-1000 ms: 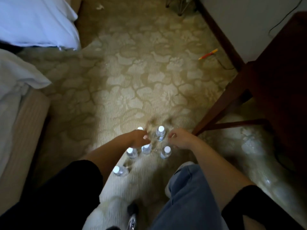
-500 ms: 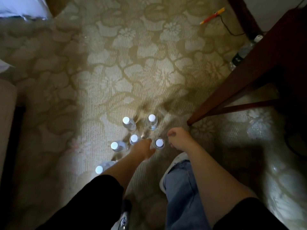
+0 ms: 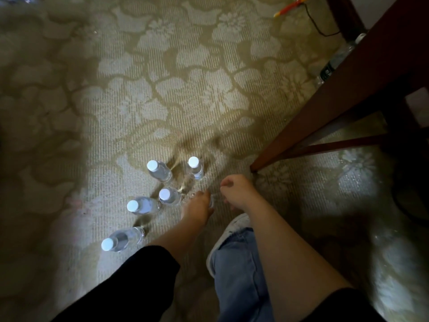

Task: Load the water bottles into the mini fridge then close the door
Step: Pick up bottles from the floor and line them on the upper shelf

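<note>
Several clear water bottles with white caps stand on the patterned carpet (image 3: 209, 94): two at the back (image 3: 159, 170) (image 3: 195, 168), one in the middle (image 3: 169, 195), and two nearer on the left (image 3: 141, 205) (image 3: 120, 239). My left hand (image 3: 198, 206) is down over one more bottle and grips its top; only a sliver of clear plastic (image 3: 211, 202) shows beside the fingers. My right hand (image 3: 234, 192) hovers just to the right, fingers loosely curled, holding nothing. The mini fridge is not in view.
A dark wooden table leg (image 3: 325, 108) and crossbar slant across the right side. Another bottle (image 3: 336, 59) lies under it. An orange pen (image 3: 290, 5) and a black cable lie at the back right. My jeans knee (image 3: 239, 263) and white shoe (image 3: 232, 226) are below the hands.
The view has tilted down and closer. My left hand moved from the back bottles onto the front right bottle and now covers its cap. My right hand stayed beside it.
</note>
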